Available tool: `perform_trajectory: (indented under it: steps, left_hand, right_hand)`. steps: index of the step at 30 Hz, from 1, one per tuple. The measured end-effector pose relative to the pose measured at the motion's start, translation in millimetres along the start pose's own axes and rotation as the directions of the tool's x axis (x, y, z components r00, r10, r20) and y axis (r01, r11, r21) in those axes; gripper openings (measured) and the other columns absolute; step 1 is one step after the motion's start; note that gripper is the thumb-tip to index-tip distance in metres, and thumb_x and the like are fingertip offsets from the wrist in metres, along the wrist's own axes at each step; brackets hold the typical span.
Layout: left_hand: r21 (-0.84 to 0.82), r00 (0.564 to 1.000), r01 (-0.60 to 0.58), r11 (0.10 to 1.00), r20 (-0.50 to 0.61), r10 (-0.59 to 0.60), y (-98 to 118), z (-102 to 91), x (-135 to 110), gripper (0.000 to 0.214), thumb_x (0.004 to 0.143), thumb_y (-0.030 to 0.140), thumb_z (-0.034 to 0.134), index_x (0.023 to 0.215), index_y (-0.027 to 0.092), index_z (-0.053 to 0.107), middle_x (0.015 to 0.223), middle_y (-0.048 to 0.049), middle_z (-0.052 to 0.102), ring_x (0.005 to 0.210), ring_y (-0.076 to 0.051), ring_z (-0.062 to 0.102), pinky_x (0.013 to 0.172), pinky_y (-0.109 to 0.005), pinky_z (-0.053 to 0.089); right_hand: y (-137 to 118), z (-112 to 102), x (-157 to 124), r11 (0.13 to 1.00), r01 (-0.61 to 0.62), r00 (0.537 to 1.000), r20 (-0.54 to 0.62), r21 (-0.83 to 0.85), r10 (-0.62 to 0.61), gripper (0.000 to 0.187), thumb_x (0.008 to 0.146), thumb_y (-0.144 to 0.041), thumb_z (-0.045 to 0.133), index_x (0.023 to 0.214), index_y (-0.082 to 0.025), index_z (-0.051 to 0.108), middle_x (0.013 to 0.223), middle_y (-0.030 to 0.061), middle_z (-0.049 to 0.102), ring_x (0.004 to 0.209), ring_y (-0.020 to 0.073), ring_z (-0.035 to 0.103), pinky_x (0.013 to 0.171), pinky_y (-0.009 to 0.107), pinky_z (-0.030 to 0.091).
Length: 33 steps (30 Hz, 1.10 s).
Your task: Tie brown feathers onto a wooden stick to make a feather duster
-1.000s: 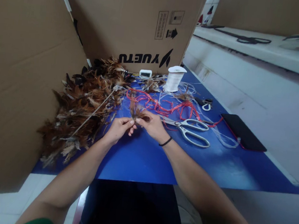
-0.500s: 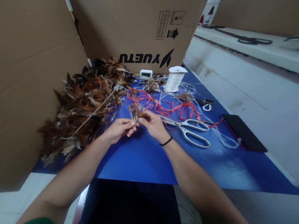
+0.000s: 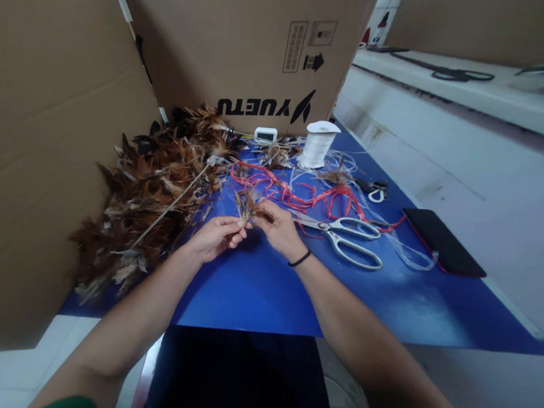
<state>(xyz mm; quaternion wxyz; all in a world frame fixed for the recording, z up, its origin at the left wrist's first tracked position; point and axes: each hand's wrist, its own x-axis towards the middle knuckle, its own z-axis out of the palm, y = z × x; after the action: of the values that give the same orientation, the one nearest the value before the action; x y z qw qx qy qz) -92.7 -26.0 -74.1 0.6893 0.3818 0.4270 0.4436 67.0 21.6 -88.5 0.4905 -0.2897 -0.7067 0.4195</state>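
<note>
Between my hands, above the front middle of the blue table, is a small bunch of brown feathers. My left hand pinches its pale lower end between thumb and fingers. From the other side my right hand, with a black band at the wrist, grips feathers at the bunch's right edge. The fingertips of both hands nearly meet. Just right of my right hand lie silver scissors with their handles spread. A large heap of brown feathers lies to the left, with a thin stick across it.
Red string and clear plastic strips tangle behind my hands. A white spool, a small white display device and small black-handled snips stand or lie farther back. A black phone lies right. Cardboard walls the back and left.
My right hand has shifted very slightly, and the feathers at its fingertips sit a little differently. My left hand keeps its pinch; the things on the table have stayed put.
</note>
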Motion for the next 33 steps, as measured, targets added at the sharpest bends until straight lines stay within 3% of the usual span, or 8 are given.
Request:
perform_trajectory:
  steps: [3,8,11,16,20,26,29,33]
  left_hand:
    - [0.039,0.998,-0.057,0.998,-0.021,0.057,-1.4,-0.8,0.8,0.021,0.068,0.028,0.071,0.074,0.008,0.066,0.057,0.0005,0.054,0.044,-0.002,0.042,0.041,-0.015,0.030]
    - [0.229,0.957,-0.247,0.941,-0.094,0.274,-5.6,-0.4,2.4,0.025,0.073,0.035,0.066,0.068,0.010,0.064,0.056,-0.0003,0.055,0.044,-0.005,0.045,0.043,-0.018,0.036]
    - [0.350,0.932,-0.287,0.892,-0.115,0.345,-6.9,2.0,2.1,0.027,0.073,0.037,0.065,0.070,0.010,0.064,0.056,-0.0007,0.057,0.044,-0.007,0.047,0.043,-0.020,0.040]
    - [0.427,0.946,-0.241,0.872,-0.095,0.309,-6.6,3.3,1.2,0.031,0.075,0.040,0.062,0.067,0.010,0.064,0.048,-0.0001,0.054,0.042,-0.008,0.048,0.044,-0.021,0.041]
    - [0.348,0.980,-0.158,0.924,-0.060,0.190,-5.2,1.6,0.4,0.030,0.073,0.039,0.065,0.067,0.009,0.064,0.050,-0.0008,0.055,0.043,-0.007,0.048,0.045,-0.020,0.040]
    - [0.206,0.996,-0.092,0.974,0.005,0.093,-0.8,1.3,-2.7,0.028,0.070,0.035,0.069,0.078,0.009,0.067,0.064,-0.0026,0.060,0.044,-0.004,0.045,0.043,-0.019,0.036]
    - [0.224,0.993,-0.119,0.967,0.002,0.122,-0.3,1.4,-2.5,0.027,0.070,0.035,0.068,0.076,0.009,0.066,0.062,-0.0019,0.059,0.044,-0.004,0.044,0.043,-0.019,0.035]
    - [0.424,0.957,-0.221,0.879,-0.082,0.280,-1.9,2.5,-1.0,0.027,0.075,0.037,0.062,0.066,0.011,0.063,0.050,0.0002,0.054,0.041,-0.008,0.046,0.043,-0.021,0.038]
  right_hand:
    - [-1.3,1.2,-0.7,0.998,-0.063,0.998,-0.010,0.022,0.063,0.009,0.073,-0.024,0.059,0.077,-0.016,0.059,0.075,0.0013,0.057,0.071,0.0127,0.052,0.067,0.026,0.043]
    - [-8.5,6.2,-3.1,0.938,-0.294,0.956,0.045,0.183,0.291,0.033,0.064,-0.037,0.069,0.085,-0.012,0.060,0.074,0.0036,0.060,0.061,0.0117,0.052,0.054,0.025,0.043]
    - [-12.6,7.6,-3.7,0.943,-0.278,0.960,0.028,0.185,0.278,0.031,0.064,-0.039,0.070,0.077,-0.012,0.060,0.066,0.0011,0.057,0.056,0.0099,0.049,0.051,0.024,0.042]
    - [-9.2,4.4,-1.7,0.975,-0.206,0.978,-0.006,0.087,0.207,0.025,0.067,-0.037,0.067,0.070,-0.014,0.059,0.061,-0.0004,0.056,0.052,0.0090,0.046,0.050,0.023,0.041]
    - [-0.6,1.5,-0.5,0.991,-0.132,0.991,0.017,-0.008,0.132,0.022,0.072,-0.035,0.063,0.068,-0.014,0.060,0.062,0.0011,0.057,0.052,0.0099,0.048,0.052,0.024,0.042]
    - [-3.9,-0.5,-1.2,0.994,-0.104,0.991,0.087,0.022,0.102,0.025,0.074,-0.038,0.062,0.066,-0.014,0.061,0.062,0.0010,0.058,0.056,0.0109,0.052,0.055,0.025,0.044]
    - [-7.4,0.2,-1.2,0.989,-0.136,0.988,0.080,0.065,0.131,0.026,0.072,-0.039,0.064,0.066,-0.014,0.061,0.062,0.0013,0.058,0.054,0.0104,0.051,0.053,0.025,0.044]
    - [-7.0,4.1,-1.6,0.959,-0.249,0.969,0.039,0.139,0.246,0.028,0.066,-0.039,0.068,0.070,-0.012,0.062,0.063,0.0015,0.058,0.050,0.0090,0.049,0.049,0.024,0.043]
